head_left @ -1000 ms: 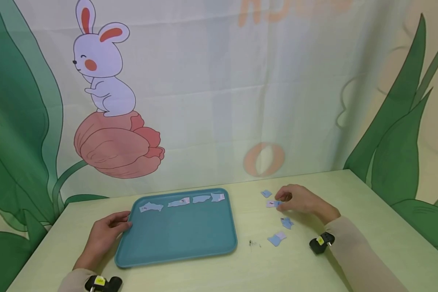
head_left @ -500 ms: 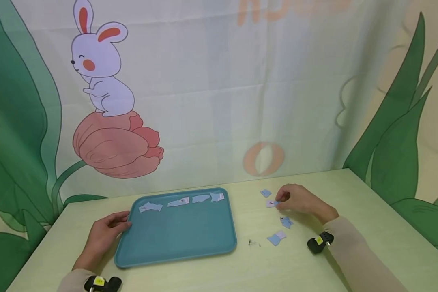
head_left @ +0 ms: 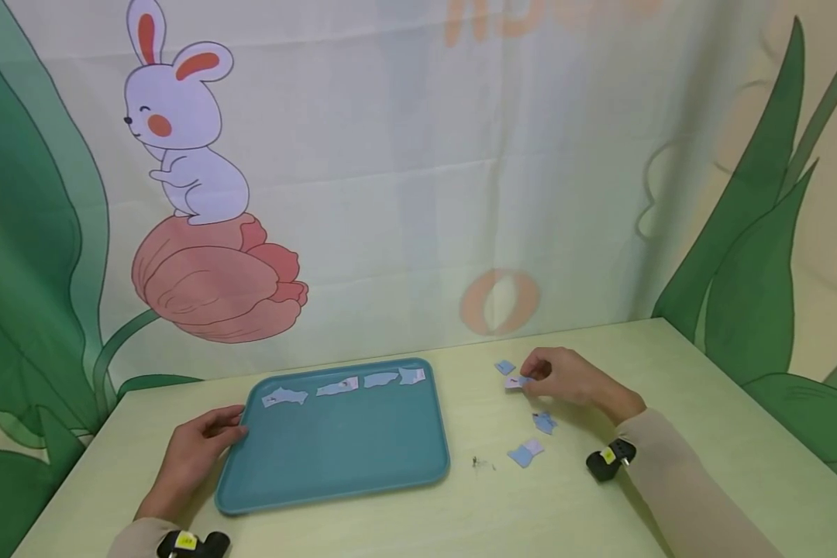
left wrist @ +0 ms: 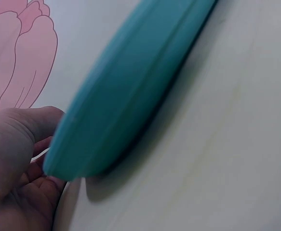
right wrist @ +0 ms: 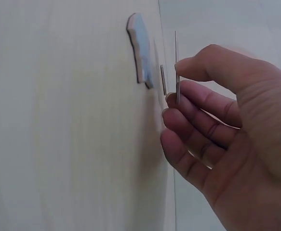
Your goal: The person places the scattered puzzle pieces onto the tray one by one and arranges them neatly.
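Note:
My right hand (head_left: 565, 375) pinches a thin pink-and-blue puzzle piece (head_left: 513, 383) between thumb and fingertips. In the right wrist view this piece (right wrist: 177, 86) shows edge-on, held close over the table. My left hand (head_left: 194, 453) grips the left rim of a teal tray (head_left: 335, 457); in the left wrist view the thumb lies at the rim and the other fingers are partly hidden behind it. Along the tray's far side lies a row of several pale blue pieces, among them a leftmost one (head_left: 284, 397) and a rightmost one (head_left: 411, 376).
Near the right hand, a small blue piece (head_left: 505, 367) lies farther back. Two more, a blue one (head_left: 544, 422) and a blue-and-pink one (head_left: 526, 452), lie closer to me. Small dark marks (head_left: 483, 463) show on the table. A printed curtain (head_left: 363, 194) hangs behind.
My right hand has raised the pinched puzzle piece slightly from where it lay. The left hand stays at the tray's rim, and the head view has shifted a little.

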`<state>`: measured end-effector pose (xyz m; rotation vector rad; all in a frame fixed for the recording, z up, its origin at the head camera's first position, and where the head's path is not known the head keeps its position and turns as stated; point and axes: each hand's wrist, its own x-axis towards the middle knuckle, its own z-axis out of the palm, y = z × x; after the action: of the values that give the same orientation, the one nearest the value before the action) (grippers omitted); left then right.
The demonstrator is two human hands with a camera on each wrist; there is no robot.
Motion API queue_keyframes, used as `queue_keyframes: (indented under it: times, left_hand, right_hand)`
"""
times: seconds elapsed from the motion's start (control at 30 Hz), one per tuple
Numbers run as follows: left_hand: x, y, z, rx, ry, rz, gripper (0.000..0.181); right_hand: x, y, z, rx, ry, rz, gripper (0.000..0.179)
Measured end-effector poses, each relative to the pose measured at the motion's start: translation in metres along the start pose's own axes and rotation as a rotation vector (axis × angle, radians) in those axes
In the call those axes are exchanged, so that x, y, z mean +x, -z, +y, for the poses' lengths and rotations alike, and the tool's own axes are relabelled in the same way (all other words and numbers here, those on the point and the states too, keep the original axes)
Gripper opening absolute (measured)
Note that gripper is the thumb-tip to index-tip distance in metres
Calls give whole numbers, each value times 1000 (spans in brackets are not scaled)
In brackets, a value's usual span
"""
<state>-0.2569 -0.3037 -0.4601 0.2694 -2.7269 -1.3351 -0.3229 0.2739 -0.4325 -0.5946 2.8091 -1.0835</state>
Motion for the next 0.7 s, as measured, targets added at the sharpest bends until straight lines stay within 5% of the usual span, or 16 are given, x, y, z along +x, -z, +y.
queue_keyframes:
  times: [0.33,0.7]
  left_hand:
    - [0,0,-1,-10,3,6,46]
    - [2,-1,-3,5,-16,13,45]
  right_hand:
    - [4,-2,-6,4,61,38,18]
    - [4,-11,-39,88,189,82,18]
